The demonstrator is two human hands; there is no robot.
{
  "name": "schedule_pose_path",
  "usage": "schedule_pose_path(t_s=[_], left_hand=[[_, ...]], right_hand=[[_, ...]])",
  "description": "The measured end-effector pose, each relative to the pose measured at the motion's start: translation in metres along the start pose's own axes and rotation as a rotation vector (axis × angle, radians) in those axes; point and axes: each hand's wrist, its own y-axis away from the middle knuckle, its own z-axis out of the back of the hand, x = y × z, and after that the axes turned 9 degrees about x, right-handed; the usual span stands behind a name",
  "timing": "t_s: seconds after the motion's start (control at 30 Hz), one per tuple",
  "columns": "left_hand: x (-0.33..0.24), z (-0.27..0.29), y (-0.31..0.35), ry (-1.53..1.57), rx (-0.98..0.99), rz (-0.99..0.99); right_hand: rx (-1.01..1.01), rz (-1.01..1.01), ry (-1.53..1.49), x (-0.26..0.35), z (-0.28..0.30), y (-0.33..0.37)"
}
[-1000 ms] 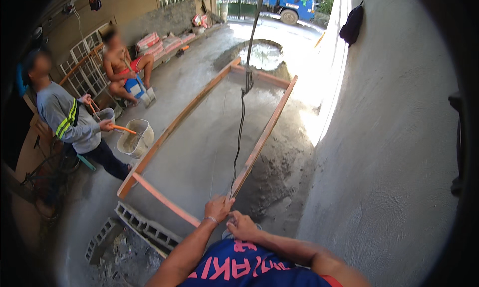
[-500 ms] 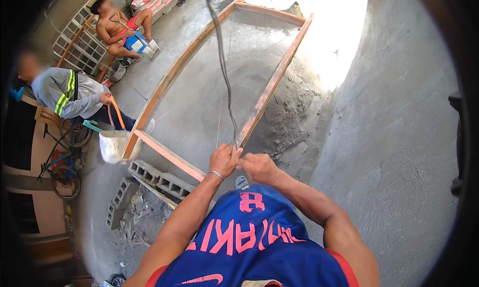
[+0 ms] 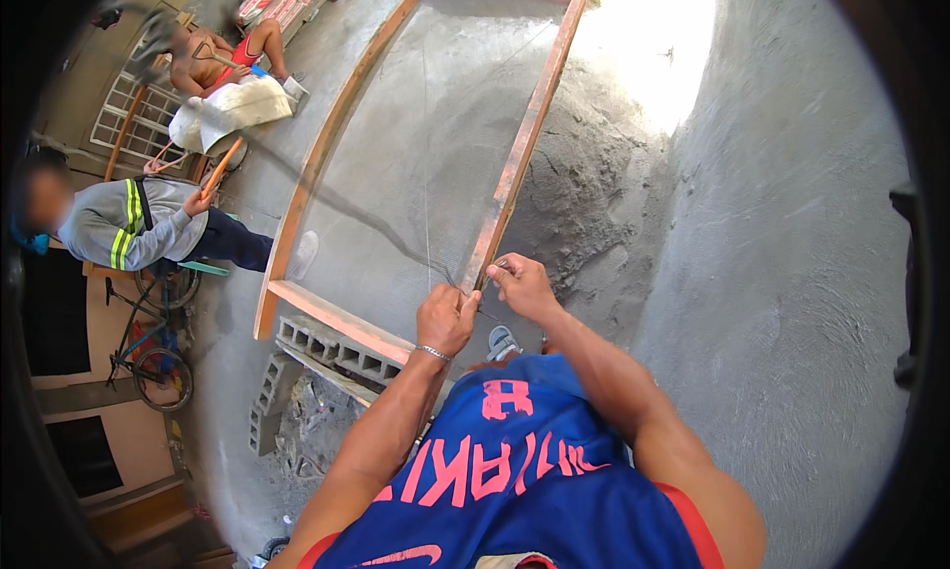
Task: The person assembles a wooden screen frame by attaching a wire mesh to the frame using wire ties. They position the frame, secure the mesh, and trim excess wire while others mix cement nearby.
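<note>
A dark wire (image 3: 401, 242), blurred along its length, runs over a wooden frame to my hands. My left hand (image 3: 445, 319) is closed on the wire beside the near end of the frame's right-hand beam (image 3: 515, 173). Its thumb lies against the timber. Just right of that beam, my right hand (image 3: 524, 284) pinches a thin dark strand that looks like the wire's end. The fingers partly hide how the wire passes round the wood. A short crosspiece (image 3: 341, 320) of the frame reaches toward my left wrist.
A pile of wet cement mix (image 3: 584, 193) lies right of the frame. Hollow blocks (image 3: 336, 351) stand near my left arm. At left, a person in a grey top (image 3: 148, 223) swings a whitish sack or bucket (image 3: 237, 109); another person (image 3: 233, 59) sits behind. A bicycle (image 3: 148, 356) stands farther left.
My right hand has moved slightly up and apart from the left. The wire has swung leftward. The person at left has swung the whitish container upward toward the seated person.
</note>
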Motion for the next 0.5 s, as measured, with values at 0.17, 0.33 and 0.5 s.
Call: schedule_pose_path(t_s=[0.17,0.33,0.5], left_hand=[[-0.006,0.001,-0.003,0.016,-0.027,-0.023],[-0.007,-0.002,-0.009,-0.012,0.021,-0.032],[-0.004,-0.008,-0.013,-0.029,-0.018,-0.008]], right_hand=[[-0.006,-0.350,-0.632,-0.040,-0.022,-0.002],[-0.027,-0.595,-0.991,-0.059,-0.044,0.016],[-0.077,-0.366,-0.649,-0.077,-0.054,0.028]])
